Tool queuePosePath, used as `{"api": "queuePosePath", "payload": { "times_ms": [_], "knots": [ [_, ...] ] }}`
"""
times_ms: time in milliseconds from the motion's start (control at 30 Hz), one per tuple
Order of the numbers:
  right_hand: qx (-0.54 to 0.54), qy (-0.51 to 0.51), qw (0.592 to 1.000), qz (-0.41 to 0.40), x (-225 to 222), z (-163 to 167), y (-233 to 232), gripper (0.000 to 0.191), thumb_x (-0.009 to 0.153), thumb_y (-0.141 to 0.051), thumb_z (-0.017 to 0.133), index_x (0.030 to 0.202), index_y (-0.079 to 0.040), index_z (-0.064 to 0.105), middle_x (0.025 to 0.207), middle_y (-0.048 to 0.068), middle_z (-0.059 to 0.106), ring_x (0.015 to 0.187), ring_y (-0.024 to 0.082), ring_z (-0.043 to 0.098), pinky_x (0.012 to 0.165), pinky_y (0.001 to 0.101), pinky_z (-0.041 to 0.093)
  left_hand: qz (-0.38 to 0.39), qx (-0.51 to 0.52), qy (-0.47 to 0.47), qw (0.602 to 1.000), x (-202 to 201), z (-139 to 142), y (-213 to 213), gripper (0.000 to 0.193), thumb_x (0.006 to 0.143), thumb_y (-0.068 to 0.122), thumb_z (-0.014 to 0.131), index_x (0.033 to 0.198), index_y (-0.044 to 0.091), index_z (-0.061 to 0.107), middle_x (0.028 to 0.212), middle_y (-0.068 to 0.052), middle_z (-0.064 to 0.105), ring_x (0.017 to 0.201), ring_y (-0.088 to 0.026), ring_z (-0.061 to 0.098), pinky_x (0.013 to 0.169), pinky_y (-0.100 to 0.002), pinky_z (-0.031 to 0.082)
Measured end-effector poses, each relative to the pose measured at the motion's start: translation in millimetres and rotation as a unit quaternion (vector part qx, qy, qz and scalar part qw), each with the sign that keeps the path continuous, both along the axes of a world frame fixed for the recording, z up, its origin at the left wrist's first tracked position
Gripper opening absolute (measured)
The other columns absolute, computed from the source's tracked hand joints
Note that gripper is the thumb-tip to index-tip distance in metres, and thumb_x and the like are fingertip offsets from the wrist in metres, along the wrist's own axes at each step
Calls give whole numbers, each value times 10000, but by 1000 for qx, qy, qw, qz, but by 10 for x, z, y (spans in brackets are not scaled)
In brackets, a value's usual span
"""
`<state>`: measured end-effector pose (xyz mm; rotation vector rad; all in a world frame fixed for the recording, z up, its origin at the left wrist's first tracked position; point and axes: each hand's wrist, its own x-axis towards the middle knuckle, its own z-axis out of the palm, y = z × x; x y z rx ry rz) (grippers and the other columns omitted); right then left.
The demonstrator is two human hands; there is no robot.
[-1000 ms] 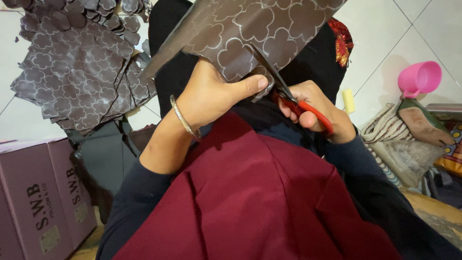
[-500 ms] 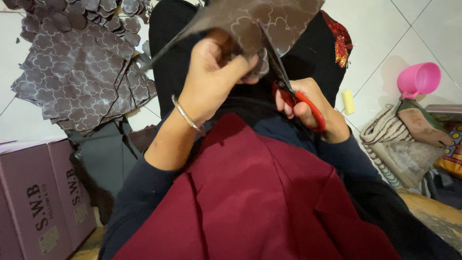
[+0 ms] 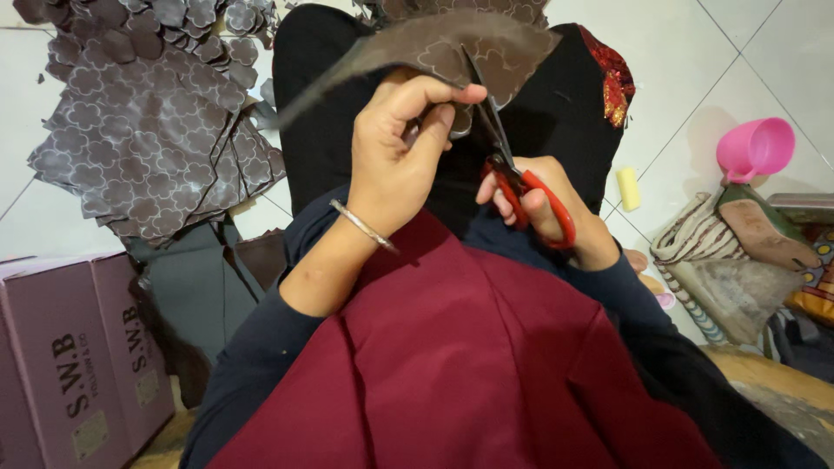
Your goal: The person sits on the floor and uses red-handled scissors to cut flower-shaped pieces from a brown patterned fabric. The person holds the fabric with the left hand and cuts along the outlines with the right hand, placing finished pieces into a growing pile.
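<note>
The brown sheet (image 3: 452,48) is sitting higher and flatter than a moment ago. The left hand (image 3: 395,152) is pinching its edge with curled fingers. The right hand (image 3: 543,208) is squeezing red scissors (image 3: 521,187), blades poking into the sheet just beside the left fingertips.

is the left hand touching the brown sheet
Touching. The head view shows the left hand with fingers curled over the lower edge of the brown sheet, pinching it, while the scissors in the right hand cut beside it.
</note>
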<state>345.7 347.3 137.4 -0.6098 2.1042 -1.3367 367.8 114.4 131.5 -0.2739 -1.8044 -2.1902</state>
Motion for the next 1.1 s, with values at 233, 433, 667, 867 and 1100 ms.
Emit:
{"api": "queuePosePath", "payload": {
  "times_ms": [233,433,667,867,1100],
  "knots": [
    [-53,-46,997,37,42,69,11,1115,783,-1003,348,1046,36,659,760,11,561,690,92,534,642,240,464,-53,87,-22,995,1,-23,-13,338,1099,-75,580,1385,84,668,1123,18,574,922,-17,575,778,-163,551],
    [-43,-37,998,25,54,26,59,1070,806,-977,372,977,34,678,670,3,551,598,99,540,561,246,449,-53,91,-18,994,7,-24,-24,363,1097,-83,567,1411,86,636,1185,13,589,959,-20,580,781,-160,541],
    [-49,-28,998,40,56,34,114,1052,832,-964,374,1009,27,681,688,-2,560,623,90,546,581,240,466,-61,93,-13,994,35,-26,-13,368,1105,-61,571,1439,86,616,1235,9,568,958,-12,563,770,-157,534],
    [-67,-45,995,54,119,63,164,1036,823,-957,447,1040,29,679,736,6,558,673,97,523,626,252,435,-30,86,13,996,44,-18,-53,381,1139,-50,591,1488,102,581,1370,12,513,931,-4,540,797,-156,547],
    [-43,-86,995,16,138,-82,172,1042,723,-980,513,968,13,709,651,-6,550,579,80,519,554,236,431,-10,42,53,998,103,21,-105,374,1170,-41,597,1511,103,546,1484,20,504,1026,-3,571,847,-160,560]
  ]
}}
